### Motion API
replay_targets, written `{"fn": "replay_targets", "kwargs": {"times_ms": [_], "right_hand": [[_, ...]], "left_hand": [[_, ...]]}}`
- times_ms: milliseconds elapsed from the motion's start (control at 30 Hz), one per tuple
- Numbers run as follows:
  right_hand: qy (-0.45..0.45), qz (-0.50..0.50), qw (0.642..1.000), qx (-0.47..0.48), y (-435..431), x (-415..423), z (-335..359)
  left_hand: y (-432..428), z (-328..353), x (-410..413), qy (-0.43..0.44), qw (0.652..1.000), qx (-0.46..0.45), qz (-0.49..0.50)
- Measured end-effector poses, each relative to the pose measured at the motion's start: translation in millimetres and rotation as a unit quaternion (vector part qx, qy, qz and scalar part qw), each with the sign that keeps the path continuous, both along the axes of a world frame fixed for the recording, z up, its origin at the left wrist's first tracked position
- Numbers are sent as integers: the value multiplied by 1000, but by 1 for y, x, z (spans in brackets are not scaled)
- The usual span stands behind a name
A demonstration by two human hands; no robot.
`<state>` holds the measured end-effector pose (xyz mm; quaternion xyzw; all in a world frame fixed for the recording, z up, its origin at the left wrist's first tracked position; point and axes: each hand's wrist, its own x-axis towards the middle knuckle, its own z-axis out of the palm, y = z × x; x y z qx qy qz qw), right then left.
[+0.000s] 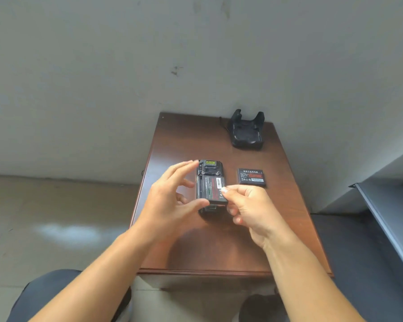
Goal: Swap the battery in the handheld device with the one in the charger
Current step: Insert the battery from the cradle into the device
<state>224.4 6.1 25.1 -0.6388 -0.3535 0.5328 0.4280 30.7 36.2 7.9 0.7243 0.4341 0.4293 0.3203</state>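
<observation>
A black handheld device [209, 168] lies back-up on the brown table [184, 140], its cover off. A battery [213, 189] with a white label sits in its bay, the near end raised. My right hand [247, 205] pinches that battery's near right corner between thumb and forefinger. My left hand [172, 201] curls around the device's left side, its thumb on the battery's near edge, fingers spread. A second battery [251, 177] lies flat on the table to the right. The black charger cradle [247, 132] stands at the far right with no battery visible in it.
The table is small and stands against a pale wall. A grey shelf edge [386, 219] runs along the right. My knees [56, 296] show below the table's near edge. A cable runs off behind the charger.
</observation>
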Motion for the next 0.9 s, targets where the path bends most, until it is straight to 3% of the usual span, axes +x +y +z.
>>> {"fn": "replay_targets", "kwargs": {"times_ms": [133, 433, 667, 800, 900], "right_hand": [[-8, 16, 1000, 13, 4, 4, -9], [-60, 46, 997, 20, 10, 15, -13], [-54, 159, 986, 22, 11, 26, -1], [-110, 164, 980, 39, 12, 24, -1], [-223, 162, 959, 69, 13, 23, -8]], "left_hand": [[3, -22, -1, -32, 998, -45, -41], [0, -41, 14, -47, 996, -74, 12], [3, -31, 10, 57, 997, -28, 37], [7, -33, 9, 57, 998, -28, 31], [9, -32, 6, 43, 998, -35, 20]]}}
